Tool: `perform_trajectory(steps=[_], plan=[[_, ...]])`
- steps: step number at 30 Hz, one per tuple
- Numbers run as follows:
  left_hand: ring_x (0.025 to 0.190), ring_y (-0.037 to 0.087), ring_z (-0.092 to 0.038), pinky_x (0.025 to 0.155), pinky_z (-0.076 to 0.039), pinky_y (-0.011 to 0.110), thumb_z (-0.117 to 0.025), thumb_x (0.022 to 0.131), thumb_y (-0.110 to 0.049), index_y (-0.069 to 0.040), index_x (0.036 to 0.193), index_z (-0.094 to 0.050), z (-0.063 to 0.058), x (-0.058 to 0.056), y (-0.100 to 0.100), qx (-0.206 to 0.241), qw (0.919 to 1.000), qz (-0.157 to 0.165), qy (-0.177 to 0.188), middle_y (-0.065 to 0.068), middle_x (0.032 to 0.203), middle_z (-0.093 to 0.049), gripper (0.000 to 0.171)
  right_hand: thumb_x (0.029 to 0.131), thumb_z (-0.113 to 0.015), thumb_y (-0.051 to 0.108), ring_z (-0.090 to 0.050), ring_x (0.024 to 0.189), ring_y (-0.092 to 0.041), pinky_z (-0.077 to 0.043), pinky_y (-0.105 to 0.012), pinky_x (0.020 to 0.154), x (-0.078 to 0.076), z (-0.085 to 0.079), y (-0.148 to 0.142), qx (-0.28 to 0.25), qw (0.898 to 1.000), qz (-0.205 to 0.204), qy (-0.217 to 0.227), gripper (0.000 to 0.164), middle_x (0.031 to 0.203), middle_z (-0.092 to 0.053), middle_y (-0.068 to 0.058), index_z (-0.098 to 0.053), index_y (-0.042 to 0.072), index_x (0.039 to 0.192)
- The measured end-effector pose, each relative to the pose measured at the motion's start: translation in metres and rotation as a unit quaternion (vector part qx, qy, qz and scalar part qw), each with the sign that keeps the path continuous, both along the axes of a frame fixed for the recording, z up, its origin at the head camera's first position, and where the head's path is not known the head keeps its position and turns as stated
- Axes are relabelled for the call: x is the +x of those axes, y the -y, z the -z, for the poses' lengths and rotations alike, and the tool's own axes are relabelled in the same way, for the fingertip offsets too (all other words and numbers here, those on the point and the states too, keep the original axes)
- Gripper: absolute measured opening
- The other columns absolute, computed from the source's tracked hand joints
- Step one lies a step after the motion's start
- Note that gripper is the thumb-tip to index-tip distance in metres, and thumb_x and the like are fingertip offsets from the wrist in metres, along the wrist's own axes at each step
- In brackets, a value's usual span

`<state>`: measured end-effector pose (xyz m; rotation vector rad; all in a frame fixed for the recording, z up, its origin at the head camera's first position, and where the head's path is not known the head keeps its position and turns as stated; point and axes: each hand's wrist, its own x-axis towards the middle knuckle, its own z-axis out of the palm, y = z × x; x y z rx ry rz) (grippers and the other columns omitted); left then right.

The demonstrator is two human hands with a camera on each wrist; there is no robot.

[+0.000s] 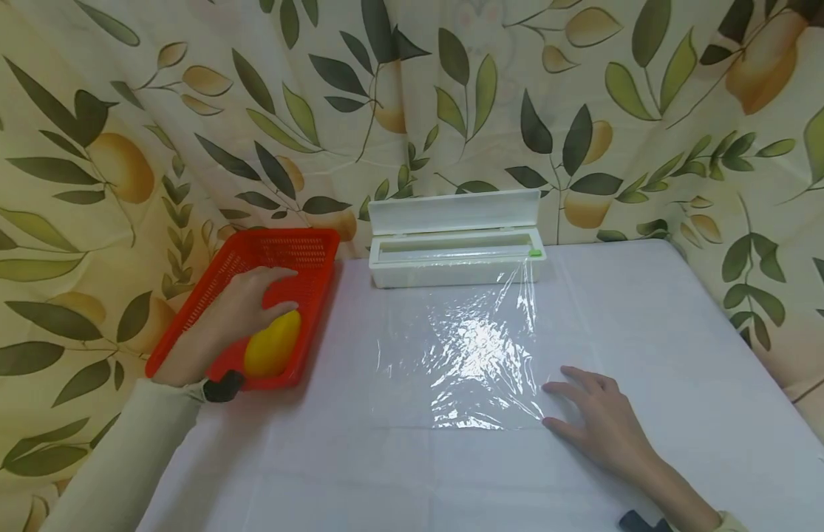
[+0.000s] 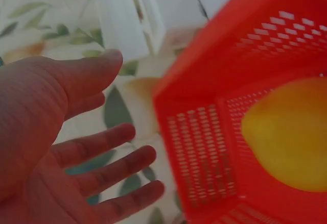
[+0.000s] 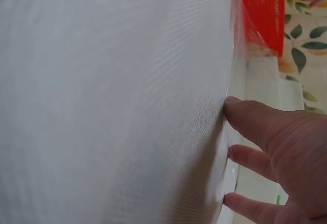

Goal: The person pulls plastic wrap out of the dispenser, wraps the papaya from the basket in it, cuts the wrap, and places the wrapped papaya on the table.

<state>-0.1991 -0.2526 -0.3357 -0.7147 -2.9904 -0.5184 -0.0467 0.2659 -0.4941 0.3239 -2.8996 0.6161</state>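
My left hand [image 1: 235,303] is over the red plastic basket [image 1: 318,295], fingers spread and holding nothing. Below and beside its thumb, a smooth yellow fruit, mango-like in shape [image 1: 272,347], lies in the basket. The left wrist view shows a gap between the fingers and the fruit [image 2: 288,134]. A sheet of clear plastic wrap [image 1: 481,355] lies across the table, drawn from a white dispenser box [image 1: 454,276] whose lid stands raised. At the sheet's near right corner, my right hand [image 1: 604,425] rests its spread fingertips on the tabletop, thumb at the corner.
The table [image 1: 358,473] has a white cloth. Behind it hangs a curtain [image 1: 425,96] printed with leaves and fruit. A small green piece [image 1: 535,253] sits at the right end of the dispenser's front edge.
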Motion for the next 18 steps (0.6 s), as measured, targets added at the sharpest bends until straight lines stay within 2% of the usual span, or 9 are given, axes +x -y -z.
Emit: perform_trajectory(steps=[5, 8, 12, 13, 16, 18], plan=[[0.126, 0.047, -0.054, 0.104, -0.044, 0.063, -0.08, 0.09, -0.028, 0.003, 0.147, -0.047, 0.015, -0.023, 0.019, -0.029, 0.996, -0.027, 0.08, 0.029, 0.14, -0.057, 0.072, 0.076, -0.09, 0.032, -0.046, 0.123, -0.056, -0.038, -0.074, 0.09, 0.0, -0.001, 0.002, 0.0, 1.0, 0.003, 0.009, 0.051, 0.141, -0.055, -0.023, -0.073, 0.016, 0.122], [0.13, 0.052, -0.049, 0.106, -0.04, 0.066, -0.079, 0.09, -0.04, 0.007, 0.151, -0.037, 0.023, -0.028, 0.025, -0.07, 0.986, -0.053, 0.142, 0.034, 0.146, -0.049, 0.088, 0.077, -0.09, 0.032, -0.045, 0.124, -0.055, -0.038, -0.073, 0.091, 0.0, -0.001, 0.003, -0.004, 1.0, 0.002, 0.012, 0.051, 0.142, -0.054, -0.023, -0.072, 0.016, 0.123], [0.134, 0.057, -0.042, 0.108, -0.037, 0.068, -0.076, 0.088, -0.055, 0.008, 0.156, -0.023, 0.032, -0.031, 0.031, -0.118, 0.9606, -0.083, 0.238, 0.039, 0.151, -0.039, 0.107, 0.077, -0.089, 0.031, -0.046, 0.124, -0.055, -0.039, -0.073, 0.091, 0.001, -0.002, 0.003, -0.003, 1.0, 0.002, 0.013, 0.051, 0.142, -0.055, -0.022, -0.072, 0.017, 0.123], [0.134, 0.057, -0.041, 0.106, -0.04, 0.067, -0.075, 0.087, -0.057, 0.007, 0.158, -0.019, 0.034, -0.032, 0.032, -0.123, 0.9526, -0.09, 0.263, 0.039, 0.152, -0.037, 0.111, 0.077, -0.089, 0.031, -0.046, 0.124, -0.055, -0.039, -0.073, 0.091, 0.001, -0.001, 0.003, -0.003, 1.0, 0.003, 0.013, 0.051, 0.142, -0.055, -0.022, -0.072, 0.017, 0.123], [0.124, 0.054, -0.05, 0.09, -0.054, 0.06, -0.077, 0.084, -0.059, 0.003, 0.16, -0.015, 0.04, -0.035, 0.036, -0.123, 0.9304, -0.109, 0.328, 0.037, 0.151, -0.037, 0.116, 0.077, -0.09, 0.03, -0.046, 0.124, -0.055, -0.039, -0.073, 0.091, 0.001, -0.001, 0.002, 0.0, 1.0, 0.004, 0.013, 0.051, 0.142, -0.055, -0.022, -0.072, 0.017, 0.123], [0.114, 0.049, -0.056, 0.076, -0.059, 0.053, -0.078, 0.084, -0.058, 0.0, 0.16, -0.017, 0.044, -0.036, 0.037, -0.116, 0.9194, -0.116, 0.358, 0.035, 0.146, -0.041, 0.113, 0.077, -0.09, 0.029, -0.046, 0.124, -0.055, -0.039, -0.073, 0.092, 0.001, -0.001, 0.001, 0.001, 1.0, 0.005, 0.013, 0.051, 0.142, -0.055, -0.022, -0.072, 0.017, 0.123]])
